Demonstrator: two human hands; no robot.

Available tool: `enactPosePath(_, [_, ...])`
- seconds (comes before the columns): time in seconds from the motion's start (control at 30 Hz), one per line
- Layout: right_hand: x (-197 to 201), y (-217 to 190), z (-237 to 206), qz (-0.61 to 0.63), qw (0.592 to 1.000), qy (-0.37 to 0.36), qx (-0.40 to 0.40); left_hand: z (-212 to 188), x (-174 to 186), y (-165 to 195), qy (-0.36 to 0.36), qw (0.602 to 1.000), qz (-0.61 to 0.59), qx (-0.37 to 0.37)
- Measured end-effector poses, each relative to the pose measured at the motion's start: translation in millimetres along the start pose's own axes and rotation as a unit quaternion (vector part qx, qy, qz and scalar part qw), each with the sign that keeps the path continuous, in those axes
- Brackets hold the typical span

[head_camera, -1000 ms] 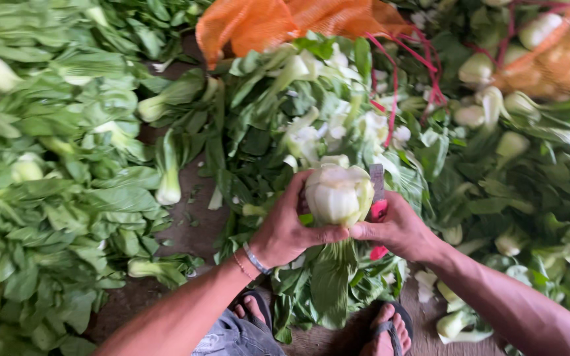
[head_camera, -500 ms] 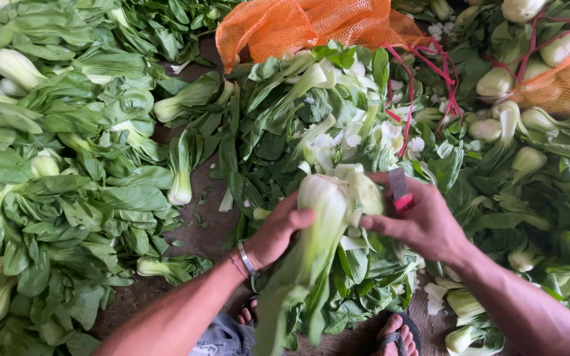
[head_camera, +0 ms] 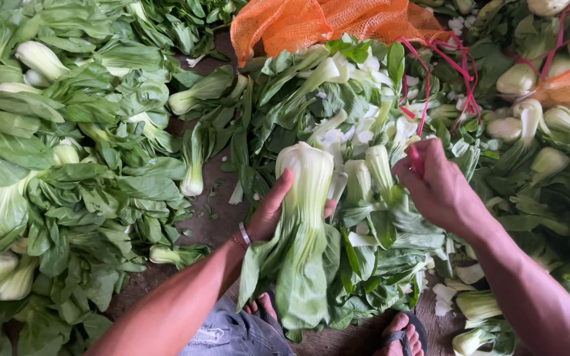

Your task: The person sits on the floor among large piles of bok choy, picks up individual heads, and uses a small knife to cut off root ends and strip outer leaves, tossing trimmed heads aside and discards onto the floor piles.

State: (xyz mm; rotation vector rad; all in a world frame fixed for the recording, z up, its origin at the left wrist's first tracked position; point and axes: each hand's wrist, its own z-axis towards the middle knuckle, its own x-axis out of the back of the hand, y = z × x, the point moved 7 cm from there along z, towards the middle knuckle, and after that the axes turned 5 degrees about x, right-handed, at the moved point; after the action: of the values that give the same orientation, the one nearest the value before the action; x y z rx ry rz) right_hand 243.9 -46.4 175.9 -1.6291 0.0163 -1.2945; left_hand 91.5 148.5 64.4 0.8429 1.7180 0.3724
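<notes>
My left hand (head_camera: 273, 212) grips a head of bok choy (head_camera: 303, 224) by its pale stalks, leaves hanging down toward my feet. My right hand (head_camera: 438, 186) is closed around a small knife with a red handle (head_camera: 416, 158), held just right of the bok choy and apart from it. Both hands hover over a loose heap of cut leaves and stalk trimmings (head_camera: 364, 132) in the middle.
A large pile of bok choy (head_camera: 47, 171) lies at left, more heads (head_camera: 549, 151) at right. An orange mesh sack (head_camera: 324, 23) lies at the top, with red strings trailing from it. My sandalled feet (head_camera: 400, 333) rest on the brown floor (head_camera: 212, 211).
The bok choy turned from base-up toward me to lengthwise, leaves hanging down. My right hand with the knife has drawn away from it to the right.
</notes>
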Motion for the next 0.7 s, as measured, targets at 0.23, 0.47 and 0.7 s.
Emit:
enactPosePath(0.23, [4.4, -30.6, -22.8, -0.061, 0.996, 0.001, 0.071, -5.8, -13.7, 22.2, 0.053, 0.994, 0.046, -0.085])
enactPosePath(0.47, [-4.1, -21.2, -29.4, 0.015, 1.0, -0.012, -0.011, -16.2, -37.8, 44.0, 0.168, 0.893, 0.315, -0.274])
enactPosePath(0.7, [4.4, -63.3, -46.2, -0.012, 0.94, 0.111, 0.323, -45.4, -77.8, 60.9, 0.235, 0.661, 0.581, -0.413])
